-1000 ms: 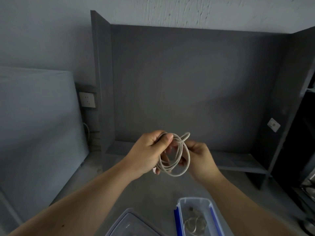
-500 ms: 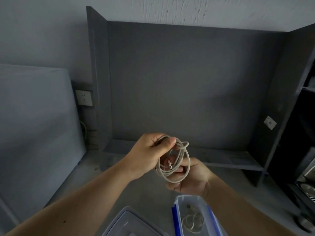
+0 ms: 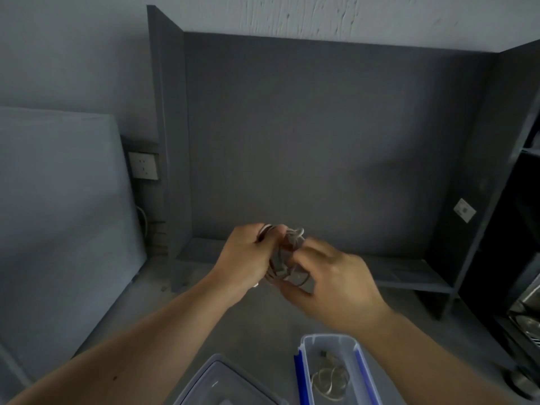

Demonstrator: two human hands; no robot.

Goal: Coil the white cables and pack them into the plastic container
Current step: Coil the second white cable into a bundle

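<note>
Cable bundle (image 3: 285,258) motion-blurred between the fingers (image 3: 304,260); loop count unreadable. Box (image 3: 304,372) and lid (image 3: 222,384), below the fingers, cut off by bottom edge.

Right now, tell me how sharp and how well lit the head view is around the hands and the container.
Head view: dim, flat light overall. The left hand, right hand and the white cable coil between them are smeared by motion blur, so the coil's loops cannot be told apart. The plastic container at the bottom edge is sharper, with a cable visible inside. Wide-angle bending shows in the shelf edges.
</note>
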